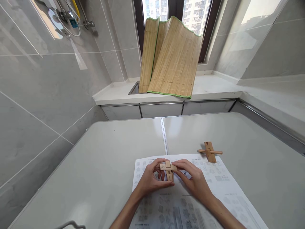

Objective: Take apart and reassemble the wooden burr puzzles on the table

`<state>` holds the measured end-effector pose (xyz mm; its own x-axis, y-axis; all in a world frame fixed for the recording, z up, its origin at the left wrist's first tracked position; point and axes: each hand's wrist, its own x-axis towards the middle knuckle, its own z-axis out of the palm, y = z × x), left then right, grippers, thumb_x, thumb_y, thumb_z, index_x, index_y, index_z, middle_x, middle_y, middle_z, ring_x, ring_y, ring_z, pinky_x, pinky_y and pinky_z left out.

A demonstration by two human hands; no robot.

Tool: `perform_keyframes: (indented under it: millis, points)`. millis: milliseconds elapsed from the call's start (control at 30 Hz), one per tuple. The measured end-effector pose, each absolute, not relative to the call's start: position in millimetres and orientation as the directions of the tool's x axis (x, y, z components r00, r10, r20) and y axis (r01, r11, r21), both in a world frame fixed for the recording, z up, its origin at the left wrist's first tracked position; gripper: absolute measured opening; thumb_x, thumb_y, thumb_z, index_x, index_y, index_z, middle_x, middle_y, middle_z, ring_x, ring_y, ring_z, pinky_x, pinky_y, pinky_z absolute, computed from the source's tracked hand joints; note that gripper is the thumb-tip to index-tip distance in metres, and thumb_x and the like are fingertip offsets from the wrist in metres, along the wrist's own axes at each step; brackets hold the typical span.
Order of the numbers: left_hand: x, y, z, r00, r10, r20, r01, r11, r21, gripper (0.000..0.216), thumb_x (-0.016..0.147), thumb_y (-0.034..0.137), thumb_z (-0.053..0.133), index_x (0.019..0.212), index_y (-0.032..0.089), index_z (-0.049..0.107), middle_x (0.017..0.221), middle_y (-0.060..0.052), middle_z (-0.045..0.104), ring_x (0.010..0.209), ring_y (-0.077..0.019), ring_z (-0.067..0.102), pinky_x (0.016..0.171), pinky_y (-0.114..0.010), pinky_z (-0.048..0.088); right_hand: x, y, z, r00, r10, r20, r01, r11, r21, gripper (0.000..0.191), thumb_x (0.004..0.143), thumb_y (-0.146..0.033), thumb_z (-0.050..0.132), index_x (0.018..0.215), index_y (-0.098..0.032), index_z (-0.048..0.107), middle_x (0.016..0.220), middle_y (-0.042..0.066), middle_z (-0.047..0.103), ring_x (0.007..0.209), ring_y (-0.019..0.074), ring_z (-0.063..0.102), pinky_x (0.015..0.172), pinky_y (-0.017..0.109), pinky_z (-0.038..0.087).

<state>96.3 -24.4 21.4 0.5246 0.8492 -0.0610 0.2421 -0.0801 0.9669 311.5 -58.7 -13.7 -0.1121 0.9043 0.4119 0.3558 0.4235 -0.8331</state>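
Between both hands is a small cross-shaped assembly of wooden puzzle pieces (168, 166), held just above a printed sheet. My left hand (152, 178) grips it from the left, thumb along its near end and fingers at its far end. From the right, my right hand (192, 176) pinches the end of the crosswise piece between thumb and fingertips. Small dark marks show on the wood. The printed instruction sheet (205, 206), covered with rows of small diagrams, lies under both hands.
A second wooden piece with a round stick through it (210, 152) lies at the sheet's far right corner. The white table (107, 152) has a seam down its middle. Behind it, a folded bamboo mat (175, 60) leans against the window above a white ledge (214, 86).
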Motion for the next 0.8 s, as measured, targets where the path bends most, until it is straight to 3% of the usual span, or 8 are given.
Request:
perform_keyframes:
  millis: [433, 600, 800]
  points:
    - [97.5, -24.2, 24.3, 0.515, 0.855, -0.052, 0.217, -0.071, 0.974, 0.067, 0.069, 0.040, 0.091, 0.126, 0.023, 0.061, 0.091, 0.000, 0.066, 0.070, -0.0130, 0.053, 0.069, -0.028, 0.050, 309.3, -60.4, -6.2, -0.081, 0.892, 0.444, 0.354, 0.443, -0.824, 0.021, 0.104, -0.034, 0.055, 0.117, -0.030, 0.073, 0.107, 0.010, 0.073, 0.099, 0.0284, 0.071, 0.084, 0.044, 0.061]
    - [97.9, -24.7, 23.3, 0.510, 0.857, -0.072, 0.207, -0.042, 0.977, 0.064, 0.070, 0.039, 0.091, 0.125, 0.023, 0.061, 0.094, -0.001, 0.067, 0.073, -0.0131, 0.055, 0.070, -0.027, 0.050, 311.0, -58.1, -10.3, -0.109, 0.925, 0.363, 0.383, 0.376, -0.844, 0.022, 0.102, -0.036, 0.058, 0.120, -0.029, 0.068, 0.112, 0.009, 0.072, 0.099, 0.0273, 0.071, 0.086, 0.042, 0.061]
    - [94.8, -18.7, 15.8, 0.306, 0.949, -0.079, 0.173, 0.027, 0.985, 0.072, 0.073, 0.045, 0.089, 0.133, 0.021, 0.056, 0.085, 0.000, 0.063, 0.071, -0.0133, 0.056, 0.071, -0.026, 0.049, 313.3, -57.1, -10.9, -0.070, 0.944, 0.323, 0.467, 0.317, -0.826, 0.039, 0.095, -0.040, 0.067, 0.131, -0.029, 0.057, 0.128, 0.010, 0.065, 0.114, 0.0288, 0.066, 0.096, 0.044, 0.058]
